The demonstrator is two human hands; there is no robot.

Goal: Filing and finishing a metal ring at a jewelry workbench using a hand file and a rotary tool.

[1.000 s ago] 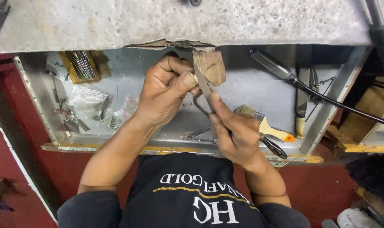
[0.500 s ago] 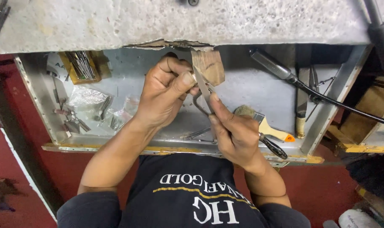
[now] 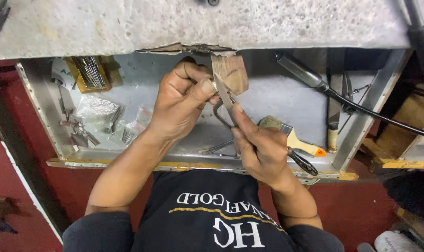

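We were mid-filing: left hand (image 3: 181, 105) pinched the small piece against the wooden peg (image 3: 230, 72), right hand (image 3: 258, 149) fingers clamped on the file (image 3: 227, 100), needing steady strokes.

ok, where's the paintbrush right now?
Head view: the paintbrush lies in the metal tray, just beyond the right hand, with the dark-handled pliers beside it.

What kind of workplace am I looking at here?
Probably a jeweller's or metalworker's bench: a wooden bench pin juts from the worktop, a metal catch tray hangs beneath it, and a small brush lies in the tray. The right hand works a thin file.
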